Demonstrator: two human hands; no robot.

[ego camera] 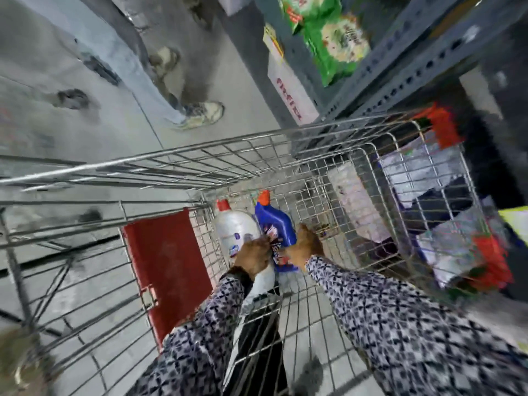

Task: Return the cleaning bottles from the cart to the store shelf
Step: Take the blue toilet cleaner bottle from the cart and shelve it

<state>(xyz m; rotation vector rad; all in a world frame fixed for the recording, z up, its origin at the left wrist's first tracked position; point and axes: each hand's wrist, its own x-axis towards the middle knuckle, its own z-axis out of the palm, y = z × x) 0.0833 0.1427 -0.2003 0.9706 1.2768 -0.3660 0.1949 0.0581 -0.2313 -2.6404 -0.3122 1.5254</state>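
Both hands are reaching into the cart (257,144) — left hand (251,257) clamping the white bottle (237,230), right hand (304,245) gripping the blue bottle (275,224) — apparently readying a lift toward the shelf (400,67).

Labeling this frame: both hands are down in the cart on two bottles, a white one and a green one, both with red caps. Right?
Not quite. The head view shows the left hand on the white bottle and the right hand on a blue bottle, not green. Both have red caps and lie inside the cart.
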